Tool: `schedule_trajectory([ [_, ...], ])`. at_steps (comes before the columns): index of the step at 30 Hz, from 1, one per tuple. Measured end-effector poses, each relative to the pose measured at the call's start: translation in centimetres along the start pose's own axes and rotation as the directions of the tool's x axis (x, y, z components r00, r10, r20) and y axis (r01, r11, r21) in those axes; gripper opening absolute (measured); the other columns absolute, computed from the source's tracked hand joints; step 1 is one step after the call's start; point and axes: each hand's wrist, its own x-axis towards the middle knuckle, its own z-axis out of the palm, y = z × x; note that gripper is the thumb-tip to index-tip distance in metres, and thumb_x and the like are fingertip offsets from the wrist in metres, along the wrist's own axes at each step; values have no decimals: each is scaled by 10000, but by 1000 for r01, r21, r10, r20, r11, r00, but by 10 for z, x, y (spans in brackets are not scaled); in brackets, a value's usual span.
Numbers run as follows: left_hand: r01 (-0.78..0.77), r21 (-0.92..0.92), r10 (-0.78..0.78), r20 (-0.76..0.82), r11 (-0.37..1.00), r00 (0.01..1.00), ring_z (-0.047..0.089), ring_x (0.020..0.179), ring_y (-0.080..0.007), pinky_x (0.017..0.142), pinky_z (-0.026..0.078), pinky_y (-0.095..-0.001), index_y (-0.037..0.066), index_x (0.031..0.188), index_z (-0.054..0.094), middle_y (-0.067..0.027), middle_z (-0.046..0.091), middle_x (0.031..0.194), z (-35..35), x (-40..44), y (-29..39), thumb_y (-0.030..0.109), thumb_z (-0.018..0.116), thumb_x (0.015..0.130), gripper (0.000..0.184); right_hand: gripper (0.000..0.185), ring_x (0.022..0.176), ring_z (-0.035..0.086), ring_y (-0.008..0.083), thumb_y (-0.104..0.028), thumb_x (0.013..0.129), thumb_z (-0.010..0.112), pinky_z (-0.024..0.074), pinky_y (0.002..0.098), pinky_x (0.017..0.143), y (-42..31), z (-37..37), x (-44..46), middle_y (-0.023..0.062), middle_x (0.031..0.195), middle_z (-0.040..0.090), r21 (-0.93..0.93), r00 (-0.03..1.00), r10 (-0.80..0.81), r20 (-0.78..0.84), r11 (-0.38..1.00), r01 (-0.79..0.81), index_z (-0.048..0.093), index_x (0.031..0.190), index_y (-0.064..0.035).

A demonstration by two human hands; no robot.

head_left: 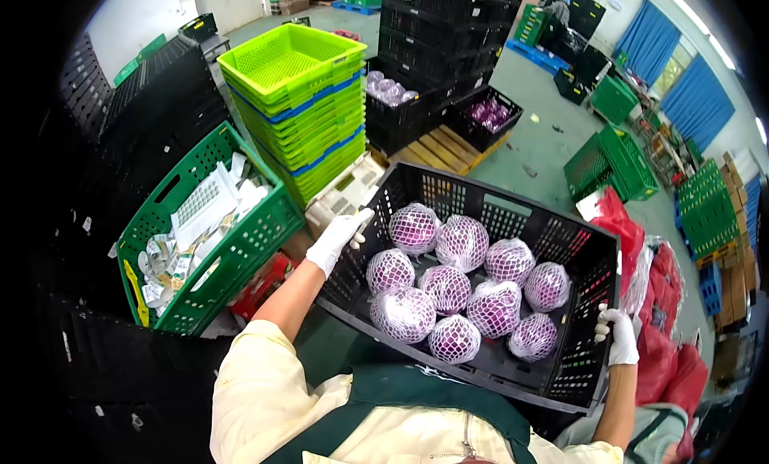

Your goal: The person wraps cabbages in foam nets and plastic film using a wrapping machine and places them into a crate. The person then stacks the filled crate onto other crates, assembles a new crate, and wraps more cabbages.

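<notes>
A black perforated crate (513,199) is held at waist height, tilted in view. Inside lie several round purple heads (445,289) wrapped in white netting. My left hand (340,238), in a white glove, is closed on the crate's left end. On the right end, my right hand (618,336), also gloved in white, has its fingers curled at the crate's side wall. Part of each hand's grip is hidden behind the crate wall.
Left stand a green crate (264,248) of labels and scraps and a stack of lime-green baskets (300,103). Black crates (448,39) rise on a wooden pallet (448,150) ahead. Red sacks (657,296) lie right. A person (558,13) is far back; another's clothing (653,432) shows lower right.
</notes>
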Motion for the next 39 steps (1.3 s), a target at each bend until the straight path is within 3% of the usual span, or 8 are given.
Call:
schedule_trajectory([
  [1,-69,-42,69,3,997,998,503,470,-100,424,392,-231,64,732,610,-13,559,604,7,-7,0,486,658,814,432,170,440,379,72,-69,804,515,346,230,393,5,-2,5,-37,626,462,2,1000,11,7,1000,-11,552,967,-96],
  [2,-30,-16,30,7,999,1000,500,456,-114,424,389,-238,62,723,605,-33,558,580,16,4,2,498,656,808,448,160,437,377,73,-71,804,515,348,231,392,-1,-5,17,-38,623,461,4,1000,21,13,1000,-21,554,957,-101],
  [3,-25,18,25,-3,1000,1000,496,447,-117,424,389,-238,58,743,613,-36,560,577,28,31,21,500,653,810,450,128,437,398,84,-73,794,529,343,237,400,-18,-5,52,-37,604,438,89,998,38,45,995,-42,560,916,-98],
  [6,21,148,-17,-29,989,999,493,436,-121,443,408,-239,43,859,646,-46,564,578,81,133,71,491,663,810,451,141,438,385,67,-67,788,539,334,225,385,-67,-11,155,-45,602,430,72,997,70,37,995,-73,545,925,-103],
  [10,-17,22,17,-37,1000,999,497,514,-86,499,396,-217,24,933,623,-22,580,635,122,183,109,475,658,819,467,169,447,391,69,-67,796,539,338,217,390,-136,-13,216,-36,611,421,41,999,-34,-1,999,34,540,964,-92],
  [18,-31,69,34,-50,997,998,492,547,-81,533,391,-234,51,956,638,-4,576,643,174,298,182,477,621,844,441,172,441,389,72,-89,821,520,338,221,386,-210,-4,337,-31,621,424,23,998,-65,0,998,65,538,992,-84],
  [33,-42,121,42,3,992,999,493,560,-78,549,393,-229,37,991,632,-7,573,652,197,549,308,479,606,852,464,161,454,388,71,-121,838,531,341,220,384,-333,93,536,-32,634,419,43,994,-90,-59,995,93,545,990,-73],
  [39,-18,129,26,-65,992,998,514,546,-87,526,401,-239,37,952,625,-19,581,643,186,708,339,477,616,846,452,88,437,389,68,-119,831,520,342,219,382,-395,170,711,-45,598,418,2,1000,-20,16,1000,20,559,908,-103],
])
